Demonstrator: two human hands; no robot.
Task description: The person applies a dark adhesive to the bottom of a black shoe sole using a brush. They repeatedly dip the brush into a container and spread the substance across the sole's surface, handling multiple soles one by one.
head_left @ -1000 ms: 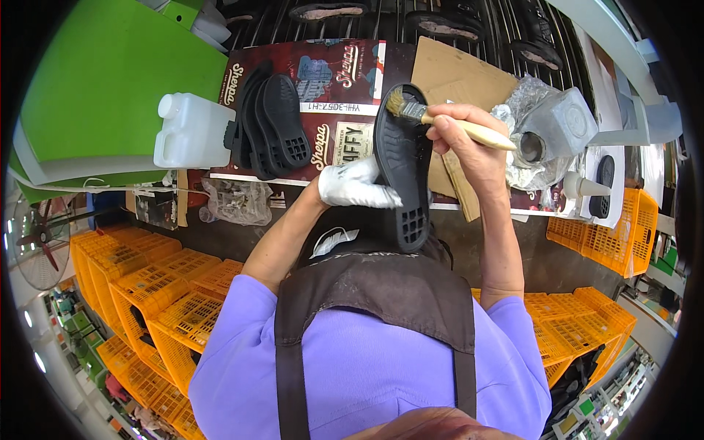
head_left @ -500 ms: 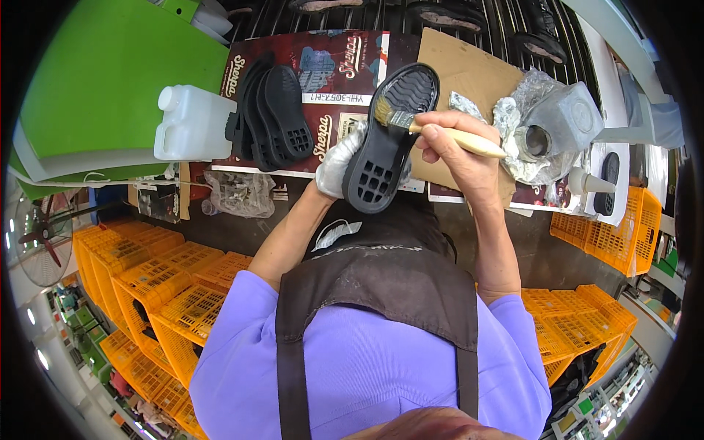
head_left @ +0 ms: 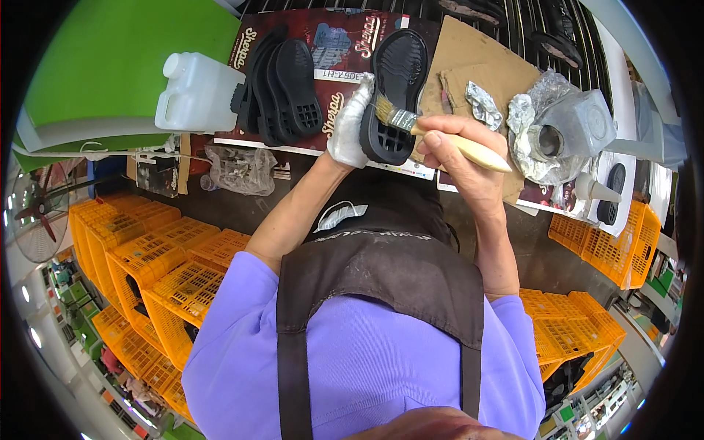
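My left hand, in a white glove, grips a black shoe sole by its edge and holds it up with the tread facing me. My right hand holds a wooden-handled brush; its bristles touch the sole near the heel part. Both hands are raised over a workbench covered with dark red printed card. A stack of several more black soles lies on the bench to the left of my gloved hand.
A white plastic jug stands at the bench's left. Brown cardboard, crumpled foil and a foil-wrapped pot lie to the right. Orange crates are stacked below on both sides. A green panel sits far left.
The sole has swung from pointing down at me to pointing up and away over the bench. The brush has moved from the sole's upper end down to its heel part.
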